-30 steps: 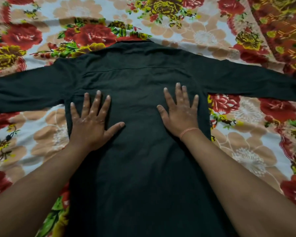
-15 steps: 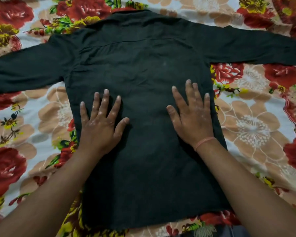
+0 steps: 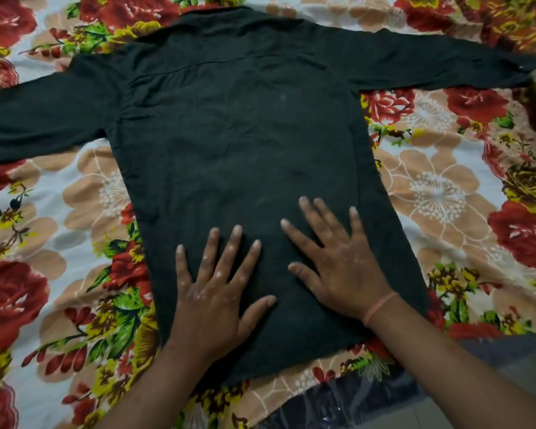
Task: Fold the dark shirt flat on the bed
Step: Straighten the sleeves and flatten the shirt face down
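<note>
The dark shirt lies back-up across the middle of the bed, collar toward 12 o'clock, sleeves stretched out toward 9 and 2 o'clock; the left hand and right hand rest flat on its lower part near 6 o'clock, fingers straight and spread, gripping nothing; probably pressing out creases so the first fold lands cleanly.

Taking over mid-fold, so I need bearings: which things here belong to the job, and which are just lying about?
Job: dark shirt, spread out; left hand and right hand, both flat on it; floral bedsheet underneath.
Lying about: shiny plastic sheet by the bed's near edge; pink wristband on right wrist.
</note>
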